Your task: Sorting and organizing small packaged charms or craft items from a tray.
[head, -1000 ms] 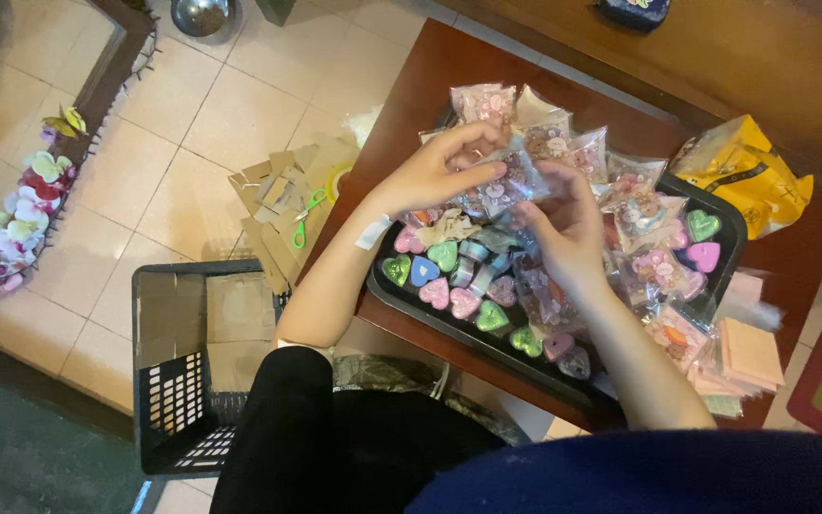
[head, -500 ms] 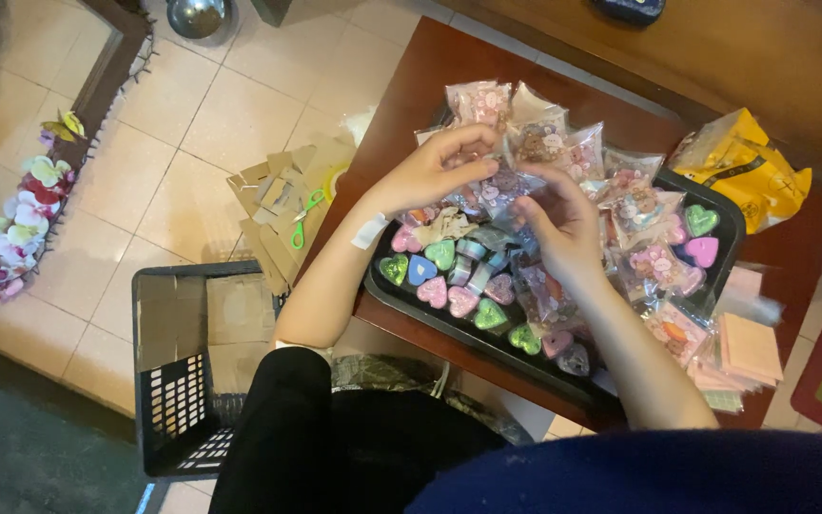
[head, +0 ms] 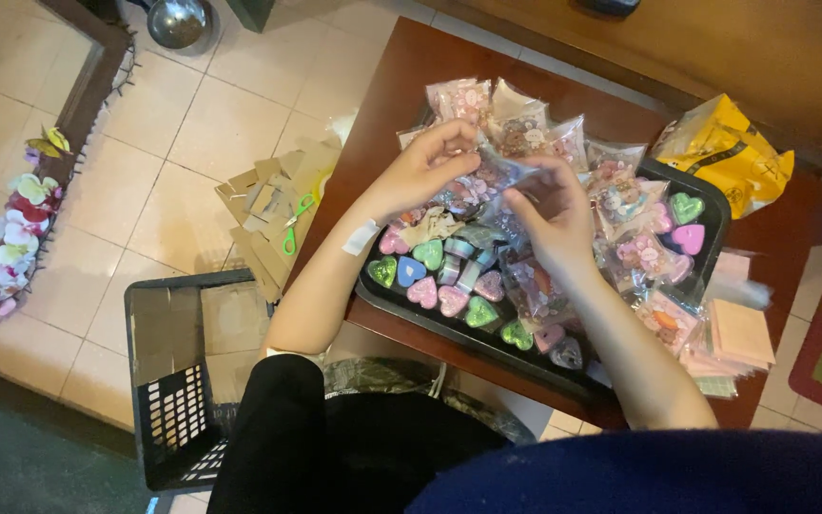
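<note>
A black tray [head: 715,211] on a dark wooden table [head: 401,86] holds several small heart-shaped boxes [head: 427,255] in green, pink and blue, plus several clear plastic packets of pink items [head: 525,133]. Above the tray, my left hand [head: 420,171] and my right hand [head: 549,219] both pinch one clear plastic packet [head: 489,181] between them. The fingers of each hand are closed on the packet's edges. A white patch is stuck on my left wrist.
A yellow bag [head: 725,152] lies at the table's far right. Pink paper pads [head: 739,328] sit right of the tray. On the tiled floor are cardboard pieces with green scissors [head: 292,224], a black plastic crate [head: 187,381], artificial flowers [head: 7,238] and a metal bowl [head: 175,19].
Both hands have lifted slightly and drawn together over the tray's middle, now holding a clear packet between them. The view has shifted a little.
</note>
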